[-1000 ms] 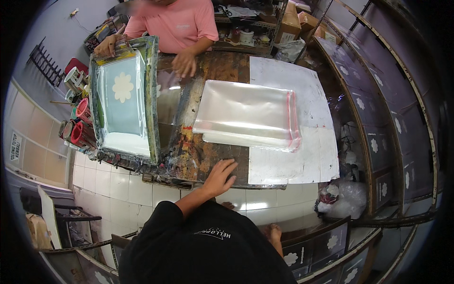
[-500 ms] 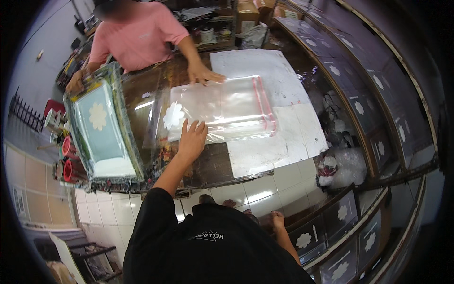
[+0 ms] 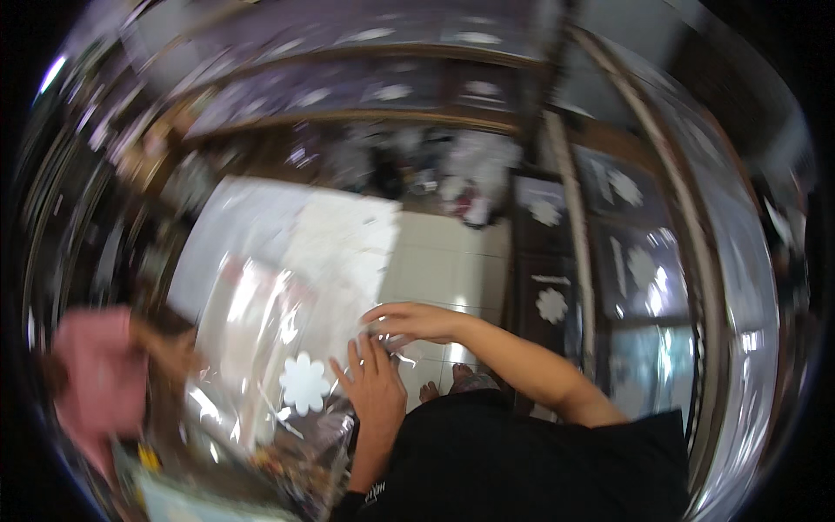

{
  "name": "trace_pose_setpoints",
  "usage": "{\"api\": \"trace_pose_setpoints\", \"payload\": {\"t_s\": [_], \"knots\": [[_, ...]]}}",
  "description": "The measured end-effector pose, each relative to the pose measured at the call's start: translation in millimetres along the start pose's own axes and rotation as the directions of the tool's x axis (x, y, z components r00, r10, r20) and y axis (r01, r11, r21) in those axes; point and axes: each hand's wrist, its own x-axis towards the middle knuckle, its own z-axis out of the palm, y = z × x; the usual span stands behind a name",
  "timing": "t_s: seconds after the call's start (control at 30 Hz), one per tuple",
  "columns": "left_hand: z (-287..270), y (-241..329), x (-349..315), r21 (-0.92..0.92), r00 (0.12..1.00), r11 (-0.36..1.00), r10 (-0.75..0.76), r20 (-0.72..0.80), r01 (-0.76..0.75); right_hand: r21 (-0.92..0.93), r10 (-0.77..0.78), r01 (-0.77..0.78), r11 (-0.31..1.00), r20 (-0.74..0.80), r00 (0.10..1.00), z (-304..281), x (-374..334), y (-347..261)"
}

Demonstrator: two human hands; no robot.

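Observation:
A stack of clear plastic bags (image 3: 248, 317) lies on the table, and a white flower print (image 3: 304, 383) shows on the top one. My left hand (image 3: 376, 387) is open at the near edge of the plastic beside the flower, fingers spread. Just beyond it, my right hand (image 3: 422, 322) has its fingers bent together at the corner of the plastic bag, where a bit of clear film shows below them. Across the table, a co-worker's blurred hand (image 3: 181, 355) is at the far side of the bags.
White boards (image 3: 344, 248) cover the table end under the bags. A screen-printing frame (image 3: 200, 500) shows at the lower left. Racks (image 3: 587, 261) holding flower-printed sheets stand to the right, with more shelves (image 3: 365, 117) ahead. A tiled floor (image 3: 444, 252) lies between table and racks.
My view has swung to the right toward the racks. My right hand has come up from my side to the plastic's edge beside my left hand, which stays near the flower print.

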Motion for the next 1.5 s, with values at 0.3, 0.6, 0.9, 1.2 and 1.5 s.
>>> {"api": "trace_pose_setpoints", "payload": {"t_s": [0.3,0.6,0.9,1.2,1.5], "knots": [[-28.9,67.1,41.7,-0.196,0.901,0.879,0.430,-0.064,-0.434,-0.697,-0.214,0.049,0.715,-0.152,0.965,-77.4,-5.2,-87.6],[-62.5,72.8,55.3,-0.332,0.692,0.661,0.406,-0.597,-0.674,-0.951,-0.352,-0.297,0.083,-0.307,0.884,-34.1,-191.9,-355.1],[52.3,70.2,81.5,-0.579,0.850,0.624,0.419,-0.319,-0.525,-0.496,-0.478,-0.722,0.482,-0.840,0.258,-47.6,-528.4,-344.6],[172.3,69.9,54.8,-0.673,0.802,0.653,0.580,0.147,-0.348,-0.079,-0.190,-0.671,0.737,-0.977,-0.093,-86.5,-685.0,-221.6],[212.7,68.1,31.2,-0.644,0.724,0.683,0.631,0.280,-0.346,0.101,-0.169,-0.719,0.687,-0.941,-0.294,-113.8,-726.0,-182.5]]}}
